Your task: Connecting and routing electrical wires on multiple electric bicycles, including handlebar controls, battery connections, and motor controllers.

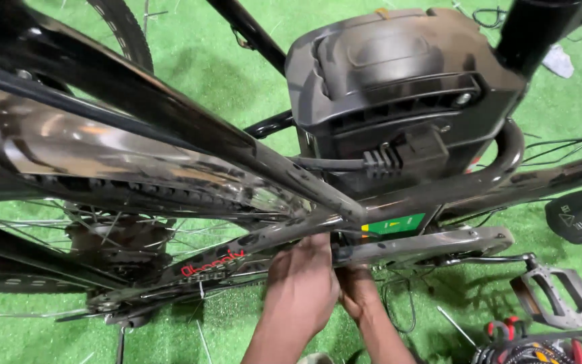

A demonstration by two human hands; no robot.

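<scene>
a dark electric bicycle [170,128] stands over green artificial turf [217,74], seen from above by the person working on it. at far left the rear wheel [69,222] with its spokes and knobbly tyre sits between the frame's stays, one of which carries red lettering, and a glossy mudguard [102,162] curves over the tyre. at lower centre both hands meet under the frame near the bottom bracket, apparently so each can steady what the other works on. the left hand [302,283] is curled with its back to the camera, fingers closed against the junction where the silver crank arm [432,244] starts; what it grips is hidden beneath it. the right hand [357,291] sits just beside and partly behind it, tucked under the same joint; whether it is open or closed cannot be told. above them a bulky dark battery pack [399,74] is docked on the frame, a ribbed cable plug [382,160] entering its base. the crank arm runs right to a grey platform pedal [564,296] that hangs clear of the turf. red-handled tools [506,330] and coiled cables lie at lower right, near enough to reach.
</scene>
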